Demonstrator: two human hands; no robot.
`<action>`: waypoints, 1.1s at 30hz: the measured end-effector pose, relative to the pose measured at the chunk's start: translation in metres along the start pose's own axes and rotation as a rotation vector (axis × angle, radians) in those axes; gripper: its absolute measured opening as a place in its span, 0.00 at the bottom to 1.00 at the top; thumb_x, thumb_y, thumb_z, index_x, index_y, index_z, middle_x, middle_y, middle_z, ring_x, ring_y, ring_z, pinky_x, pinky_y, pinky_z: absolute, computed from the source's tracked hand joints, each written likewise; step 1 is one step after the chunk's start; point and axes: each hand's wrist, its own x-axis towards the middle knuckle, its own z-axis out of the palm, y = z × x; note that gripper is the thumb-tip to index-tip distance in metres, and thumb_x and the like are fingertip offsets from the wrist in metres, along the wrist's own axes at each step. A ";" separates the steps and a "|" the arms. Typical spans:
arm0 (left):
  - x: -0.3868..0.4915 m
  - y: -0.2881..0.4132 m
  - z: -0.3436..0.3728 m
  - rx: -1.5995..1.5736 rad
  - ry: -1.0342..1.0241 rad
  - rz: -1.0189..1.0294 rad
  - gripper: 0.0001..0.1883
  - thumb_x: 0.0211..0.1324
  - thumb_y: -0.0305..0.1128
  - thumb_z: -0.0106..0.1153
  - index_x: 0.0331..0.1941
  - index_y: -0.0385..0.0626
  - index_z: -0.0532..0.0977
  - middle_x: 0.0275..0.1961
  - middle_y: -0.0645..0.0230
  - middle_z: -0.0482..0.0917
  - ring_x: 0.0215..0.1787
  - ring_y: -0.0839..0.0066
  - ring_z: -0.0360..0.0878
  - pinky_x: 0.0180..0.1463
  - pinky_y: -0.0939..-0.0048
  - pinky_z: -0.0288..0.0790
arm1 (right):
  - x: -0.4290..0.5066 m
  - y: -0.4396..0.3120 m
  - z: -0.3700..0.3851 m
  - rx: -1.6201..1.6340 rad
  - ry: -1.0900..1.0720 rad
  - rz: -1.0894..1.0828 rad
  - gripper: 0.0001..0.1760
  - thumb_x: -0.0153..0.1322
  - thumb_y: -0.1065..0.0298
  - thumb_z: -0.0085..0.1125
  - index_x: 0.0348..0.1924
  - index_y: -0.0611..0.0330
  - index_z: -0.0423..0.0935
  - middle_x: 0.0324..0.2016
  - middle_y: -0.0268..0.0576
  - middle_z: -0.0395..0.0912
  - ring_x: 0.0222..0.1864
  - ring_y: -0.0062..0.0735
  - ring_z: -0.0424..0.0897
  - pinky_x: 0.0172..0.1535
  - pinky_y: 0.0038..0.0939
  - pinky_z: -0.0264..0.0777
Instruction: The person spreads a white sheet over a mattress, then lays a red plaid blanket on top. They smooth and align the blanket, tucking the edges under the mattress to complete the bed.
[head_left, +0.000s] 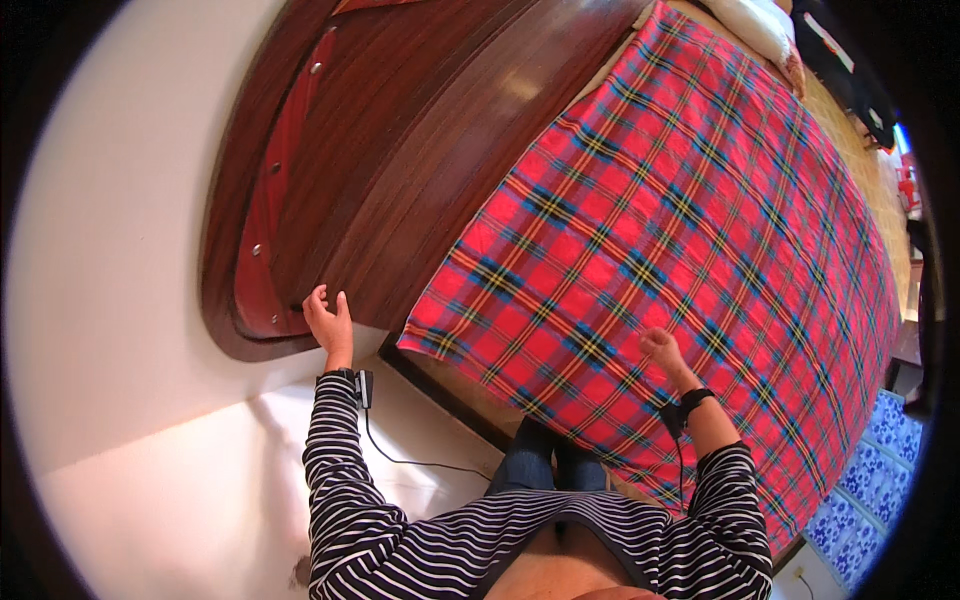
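My left hand (328, 322) is raised beside the lower corner of a dark wooden headboard (360, 172), its fingers apart and nothing in them. Over the bed lies a red plaid sheet (645, 247), spread out with a few creases. Above the near part of this sheet is my right hand (661, 349), its fingers curled; whether they pinch anything is too small to tell. Both wrists bear straps with small black devices and cables.
A pale wall (112, 225) runs along the left. The bed's dark frame (450, 401) shows below the sheet's near edge. White bedding (757, 26) and dark cloth (840, 67) lie at the far right. Blue floral-patterned panels (862, 502) stand at the lower right.
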 end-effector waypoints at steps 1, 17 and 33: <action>0.001 0.004 -0.012 0.009 0.015 0.014 0.16 0.47 0.32 0.60 0.41 0.44 0.70 0.38 0.65 0.71 0.37 0.69 0.68 0.43 0.67 0.66 | 0.007 -0.004 -0.005 0.033 -0.007 -0.054 0.04 0.68 0.70 0.53 0.29 0.59 0.71 0.19 0.31 0.71 0.20 0.18 0.69 0.23 0.21 0.63; 0.202 0.124 -0.137 0.066 0.238 0.624 0.09 0.47 0.35 0.61 0.25 0.49 0.70 0.23 0.72 0.71 0.22 0.71 0.70 0.24 0.70 0.66 | 0.099 -0.162 0.041 -0.122 0.057 -0.208 0.04 0.67 0.69 0.54 0.32 0.59 0.71 0.20 0.33 0.73 0.19 0.19 0.71 0.20 0.21 0.63; 0.257 0.139 -0.117 -0.023 -0.020 0.510 0.16 0.48 0.27 0.62 0.20 0.43 0.61 0.18 0.68 0.61 0.19 0.70 0.59 0.22 0.69 0.54 | 0.319 -0.283 0.069 -0.103 0.267 -0.389 0.08 0.65 0.67 0.58 0.35 0.59 0.73 0.22 0.34 0.73 0.21 0.21 0.72 0.22 0.23 0.66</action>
